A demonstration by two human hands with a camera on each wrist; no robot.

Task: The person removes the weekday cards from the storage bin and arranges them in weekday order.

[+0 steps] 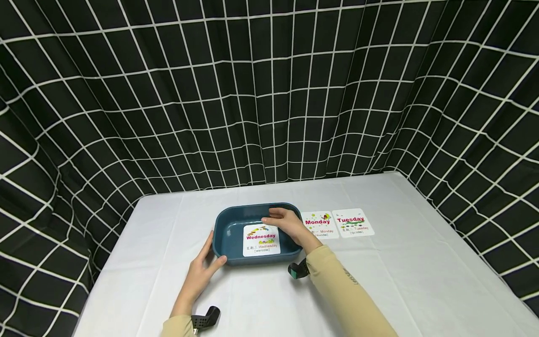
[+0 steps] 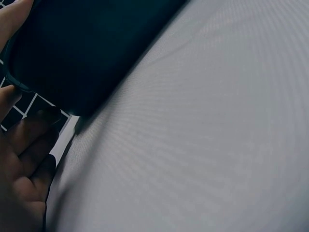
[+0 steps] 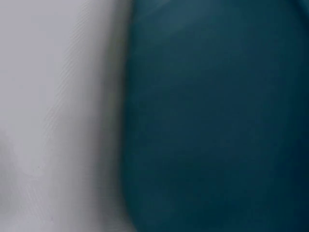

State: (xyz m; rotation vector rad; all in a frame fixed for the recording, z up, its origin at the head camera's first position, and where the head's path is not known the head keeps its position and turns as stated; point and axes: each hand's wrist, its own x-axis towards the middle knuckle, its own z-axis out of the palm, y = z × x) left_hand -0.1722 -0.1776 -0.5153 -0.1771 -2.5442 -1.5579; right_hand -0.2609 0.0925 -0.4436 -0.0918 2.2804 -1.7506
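Note:
A dark blue-green plastic basin with rounded corners sits on the white-covered table. Inside it, a white card printed "Wednesday" faces up. My left hand holds the basin's near left corner, thumb at the front rim and fingers along the left side; the left wrist view shows its lower fingers loosely bent beside the basin. My right hand reaches over the basin's right side. Its thumb tip overlaps the card's top edge, and the fingers are spread apart from the thumb. The right wrist view is blurred, showing basin and cloth.
To the right of the basin lie a "Monday" card, its left edge beside the basin, and a "Tuesday" card. A black curtain with a white grid stands behind the table and along both sides.

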